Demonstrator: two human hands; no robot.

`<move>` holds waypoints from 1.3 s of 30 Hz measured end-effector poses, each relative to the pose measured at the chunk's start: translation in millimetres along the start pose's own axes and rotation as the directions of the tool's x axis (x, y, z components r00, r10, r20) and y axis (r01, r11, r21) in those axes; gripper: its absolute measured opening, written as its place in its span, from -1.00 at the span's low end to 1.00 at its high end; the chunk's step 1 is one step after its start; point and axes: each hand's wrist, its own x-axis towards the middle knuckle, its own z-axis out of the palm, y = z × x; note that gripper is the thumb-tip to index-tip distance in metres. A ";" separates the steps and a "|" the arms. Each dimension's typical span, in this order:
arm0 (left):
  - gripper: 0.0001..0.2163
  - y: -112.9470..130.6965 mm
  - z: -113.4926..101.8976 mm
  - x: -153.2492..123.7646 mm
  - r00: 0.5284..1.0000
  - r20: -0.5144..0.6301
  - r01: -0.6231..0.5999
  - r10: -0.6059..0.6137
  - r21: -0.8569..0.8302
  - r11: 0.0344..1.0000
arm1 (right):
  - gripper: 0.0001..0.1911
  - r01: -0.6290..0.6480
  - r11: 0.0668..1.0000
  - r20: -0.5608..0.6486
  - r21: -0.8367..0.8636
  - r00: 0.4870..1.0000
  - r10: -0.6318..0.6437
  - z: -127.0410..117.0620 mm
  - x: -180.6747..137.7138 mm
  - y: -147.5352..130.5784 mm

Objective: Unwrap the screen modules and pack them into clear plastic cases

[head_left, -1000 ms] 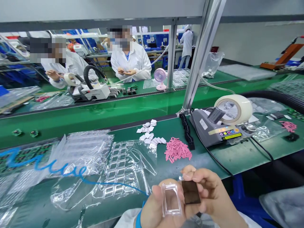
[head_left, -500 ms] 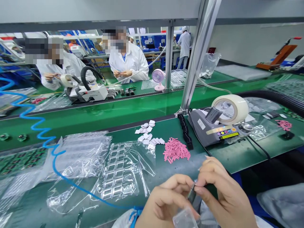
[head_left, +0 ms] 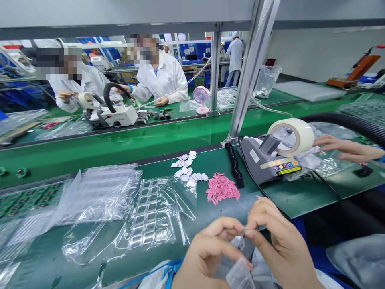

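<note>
A flat green tabletop is carrying most of the things. A clear, gridded plastic tray is lying left of its middle, towards the near edge, while a gray, boxy tape dispenser is standing nearer the far edge, to the right. At the near edge, the right hand is half closed, thumb and forefinger pinching firmly. The left hand is facing it, also partly closed, its fingertips meeting the same pinch. A heap of thin pink strips is lying beyond them. A small, clear, box-shaped plastic case is resting against the left hand below the thumb; it is probably feeling light, stiff and slippery, its side walls offering the safest hold. Between the 2 hands' fingertips, a tiny, thin grayish piece is showing too blurred for naming; it is likely weighing little and marking easily, so its edges are seeming best for gripping.
</note>
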 end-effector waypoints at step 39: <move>-0.61 2.7 -2.9 4.0 0.926 0.030 0.247 -0.377 -0.805 0.540 | -0.85 -0.040 0.997 0.100 -0.061 0.994 0.046 3.2 -20.2 47.5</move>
